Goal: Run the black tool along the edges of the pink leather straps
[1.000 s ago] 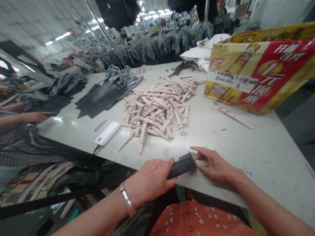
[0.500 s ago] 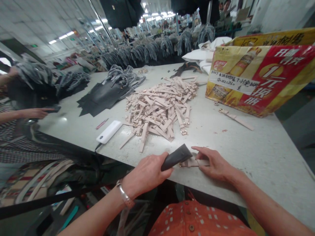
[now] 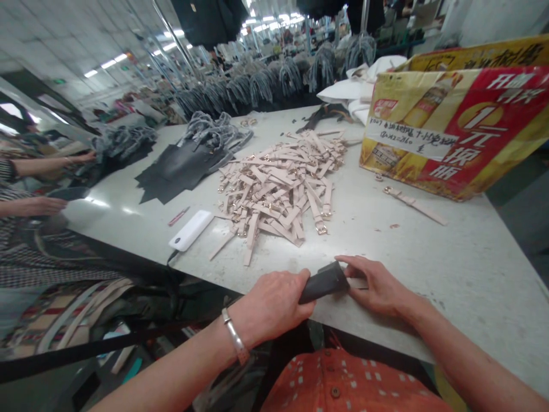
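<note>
My left hand [image 3: 278, 300] is closed around a flat, black, bar-like tool [image 3: 325, 281] whose exact kind I cannot make out. Its far end lies over a beige buckle strap [image 3: 359, 283] at the table's near edge, hiding most of that strap and its buckle. On the strap's right end, my right hand [image 3: 377, 284] steadies it, thumb on the near side and forefinger curved around the far side, close to the tool's tip. Beyond both hands lies a large heap of beige buckle straps [image 3: 278, 194] with gold-coloured buckles.
At the right stands a yellow and red carton [image 3: 450, 131], with a single strap [image 3: 416, 205] before it. A white power bank [image 3: 191, 230] and a small red tool [image 3: 178, 216] lie left of the heap. Black bag pieces [image 3: 171, 171] lie behind; a co-worker's hands [image 3: 47, 205] are at far left.
My left hand has moved right and lowered the black tool onto the strap, covering its buckle end. My right hand has barely shifted. The co-worker's hands at left have moved.
</note>
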Motion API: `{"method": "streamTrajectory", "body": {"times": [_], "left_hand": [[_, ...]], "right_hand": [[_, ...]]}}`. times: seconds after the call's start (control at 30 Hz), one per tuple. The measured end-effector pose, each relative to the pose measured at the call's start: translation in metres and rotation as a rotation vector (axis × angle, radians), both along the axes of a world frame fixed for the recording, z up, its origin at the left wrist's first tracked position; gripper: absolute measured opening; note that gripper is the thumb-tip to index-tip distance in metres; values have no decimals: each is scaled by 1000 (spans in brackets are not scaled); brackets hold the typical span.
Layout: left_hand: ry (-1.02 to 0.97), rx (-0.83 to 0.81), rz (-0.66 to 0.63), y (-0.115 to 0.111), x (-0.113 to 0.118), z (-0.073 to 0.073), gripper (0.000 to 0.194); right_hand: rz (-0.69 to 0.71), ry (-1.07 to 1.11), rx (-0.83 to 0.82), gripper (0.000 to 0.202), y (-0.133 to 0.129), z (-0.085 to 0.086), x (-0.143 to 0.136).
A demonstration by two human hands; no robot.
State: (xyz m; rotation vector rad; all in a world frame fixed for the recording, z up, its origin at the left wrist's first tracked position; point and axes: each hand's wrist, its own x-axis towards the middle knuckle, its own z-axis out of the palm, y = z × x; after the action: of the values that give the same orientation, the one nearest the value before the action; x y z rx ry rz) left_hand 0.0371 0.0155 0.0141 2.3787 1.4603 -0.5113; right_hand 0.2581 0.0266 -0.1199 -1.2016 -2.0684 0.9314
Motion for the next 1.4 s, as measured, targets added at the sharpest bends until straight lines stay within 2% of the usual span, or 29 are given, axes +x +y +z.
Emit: {"method": "streamTrajectory", "body": {"times": [0.2,0.37,0.53,0.73,0.87,1.07,1.27,1.4], "left_hand": [[-17,-22,-44,-2,-10,6,21],[27,-23,-116,9,4,14,21],[30,-19,-113,15,11,14,22],[45,-55,-88,14,-6,21,23],[77,-82,-47,13,-18,24,23],[41,-124,8,8,-36,20,25],[-34,-94,70,2,-55,20,26],[-68,-93,63,-4,-60,21,25]], "right_hand": [[9,-24,5,65,0,1,0],[13,-28,6,66,1,1,0],[13,-2,9,63,1,-1,1],[12,-3,-1,63,0,0,1],[80,-24,41,45,0,7,-1],[141,-118,68,24,1,12,-5],[206,-188,115,25,2,12,-6],[222,-245,131,29,1,13,-8]]}}
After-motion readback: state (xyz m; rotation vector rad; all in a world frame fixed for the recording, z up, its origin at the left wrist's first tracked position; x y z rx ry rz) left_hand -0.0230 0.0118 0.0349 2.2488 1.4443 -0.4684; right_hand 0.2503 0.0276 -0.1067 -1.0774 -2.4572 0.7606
